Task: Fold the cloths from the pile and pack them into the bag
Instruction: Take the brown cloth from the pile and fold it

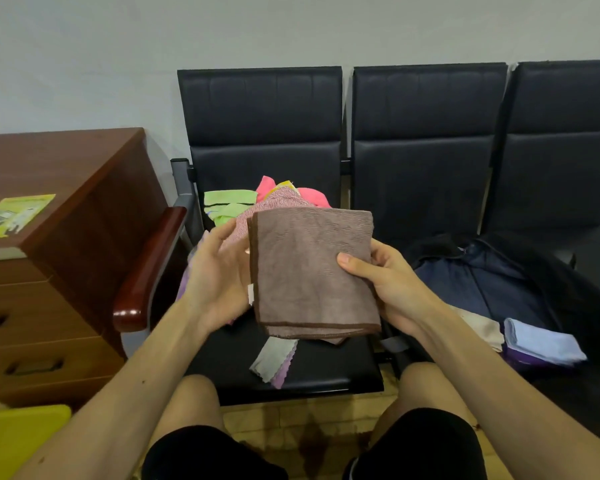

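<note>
Several cloths remain unfolded, so the task reads as partly done. Scan runs left to right.

At 9 o'clock: a wooden cabinet (66,216) with a green leaflet (16,216) on its top. Not part of the task.

Just left of centre: the pile (257,202) sits on the left seat (326,375) of a row of dark chairs, at about 12 o'clock from the hands. Visible in it are green, pink and mauve pieces, all crumpled. Two small loose cloths (274,362) lie on the seat's front edge at 6 o'clock from the hands, grey and lilac, not folded.

Centre: the brown cloth (309,271) is held in the air above the seat, folded to a rectangle with at least two layers showing at its lower edge. The left hand (215,271) supports its left edge; the fingers go behind the fabric, so I cannot tell how tightly they grip. The right hand (385,275) pinches the right edge, thumb on the front face, fingers curled behind.

At 3 o'clock: the bag (499,278), dark and lying open on the middle seat. Near its opening lie folded cloths: a beige one (482,330) and a light blue one (541,344) on top of a purple one (520,358). Whether they rest inside the bag or on its flap I cannot tell.

Judgement: at least three cloths are folded and at the bag, one is in hand and close to finished, and the bulk of the pile is left. The brown cloth may take one more fold before it goes to the bag at 3 o'clock.
</note>
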`<state>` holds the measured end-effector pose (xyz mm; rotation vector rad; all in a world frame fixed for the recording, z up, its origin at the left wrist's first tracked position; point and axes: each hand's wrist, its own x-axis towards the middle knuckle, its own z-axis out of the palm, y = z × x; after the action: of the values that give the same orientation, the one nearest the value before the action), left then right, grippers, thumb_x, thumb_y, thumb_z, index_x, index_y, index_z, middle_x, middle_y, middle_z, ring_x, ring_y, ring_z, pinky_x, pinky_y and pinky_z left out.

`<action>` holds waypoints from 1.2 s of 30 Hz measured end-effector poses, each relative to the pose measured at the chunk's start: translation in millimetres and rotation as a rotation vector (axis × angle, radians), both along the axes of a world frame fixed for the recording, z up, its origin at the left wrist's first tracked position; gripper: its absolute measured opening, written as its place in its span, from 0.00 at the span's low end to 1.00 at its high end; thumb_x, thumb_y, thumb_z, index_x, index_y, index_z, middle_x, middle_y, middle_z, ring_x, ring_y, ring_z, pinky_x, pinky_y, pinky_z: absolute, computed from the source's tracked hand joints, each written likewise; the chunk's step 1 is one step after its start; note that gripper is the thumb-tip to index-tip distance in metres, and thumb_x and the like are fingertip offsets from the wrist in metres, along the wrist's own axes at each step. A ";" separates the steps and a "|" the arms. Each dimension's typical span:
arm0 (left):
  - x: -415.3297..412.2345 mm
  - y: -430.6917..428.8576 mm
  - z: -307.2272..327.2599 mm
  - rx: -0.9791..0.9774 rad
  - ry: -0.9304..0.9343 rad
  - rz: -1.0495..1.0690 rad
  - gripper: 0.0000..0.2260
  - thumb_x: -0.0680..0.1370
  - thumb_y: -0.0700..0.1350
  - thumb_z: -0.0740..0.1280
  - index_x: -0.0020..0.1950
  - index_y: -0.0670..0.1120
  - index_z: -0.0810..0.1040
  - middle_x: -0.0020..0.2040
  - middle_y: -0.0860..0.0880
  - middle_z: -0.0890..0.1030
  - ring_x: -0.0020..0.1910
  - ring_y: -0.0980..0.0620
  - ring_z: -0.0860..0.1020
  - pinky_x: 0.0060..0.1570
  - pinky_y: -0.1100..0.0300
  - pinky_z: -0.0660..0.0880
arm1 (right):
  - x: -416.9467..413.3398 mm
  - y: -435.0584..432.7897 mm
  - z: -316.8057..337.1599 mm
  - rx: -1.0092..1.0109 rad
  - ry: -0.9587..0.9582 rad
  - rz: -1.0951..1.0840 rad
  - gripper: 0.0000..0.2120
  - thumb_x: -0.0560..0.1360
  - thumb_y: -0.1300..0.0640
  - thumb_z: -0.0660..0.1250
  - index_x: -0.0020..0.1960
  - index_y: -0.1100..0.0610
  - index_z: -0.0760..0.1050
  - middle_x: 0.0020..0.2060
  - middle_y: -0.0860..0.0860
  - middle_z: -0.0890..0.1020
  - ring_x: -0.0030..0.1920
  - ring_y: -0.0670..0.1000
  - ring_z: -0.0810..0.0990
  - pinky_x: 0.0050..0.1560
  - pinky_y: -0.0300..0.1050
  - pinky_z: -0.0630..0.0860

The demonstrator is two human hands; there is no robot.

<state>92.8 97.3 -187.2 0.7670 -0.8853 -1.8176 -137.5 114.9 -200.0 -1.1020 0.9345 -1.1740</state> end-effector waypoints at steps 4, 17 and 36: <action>-7.5 7.9 -23.3 0.025 -0.122 -0.123 0.11 0.73 0.51 0.72 0.52 0.49 0.87 0.54 0.47 0.85 0.53 0.49 0.84 0.49 0.52 0.82 | 0.1 1.8 -2.3 0.030 0.016 -0.019 0.14 0.76 0.62 0.69 0.61 0.60 0.78 0.53 0.55 0.85 0.52 0.52 0.85 0.49 0.42 0.82; -1.8 3.4 -53.0 -0.099 -0.395 -0.008 0.13 0.78 0.34 0.66 0.62 0.43 0.78 0.57 0.40 0.84 0.54 0.44 0.83 0.49 0.57 0.81 | -25.4 7.2 -29.2 0.175 0.312 0.236 0.27 0.68 0.59 0.74 0.66 0.53 0.73 0.56 0.55 0.84 0.56 0.57 0.83 0.54 0.58 0.78; 7.8 1.0 -48.7 -0.251 -0.351 -0.066 0.26 0.73 0.18 0.56 0.32 0.43 0.85 0.49 0.47 0.86 0.47 0.50 0.85 0.39 0.62 0.80 | -39.4 7.3 -40.9 0.091 0.088 0.146 0.21 0.75 0.73 0.61 0.51 0.53 0.85 0.51 0.55 0.85 0.53 0.54 0.83 0.51 0.49 0.80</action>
<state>100.6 98.3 -235.9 0.9173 -1.3522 -1.6109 -176.9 122.2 -240.9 -1.1359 0.9495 -0.9616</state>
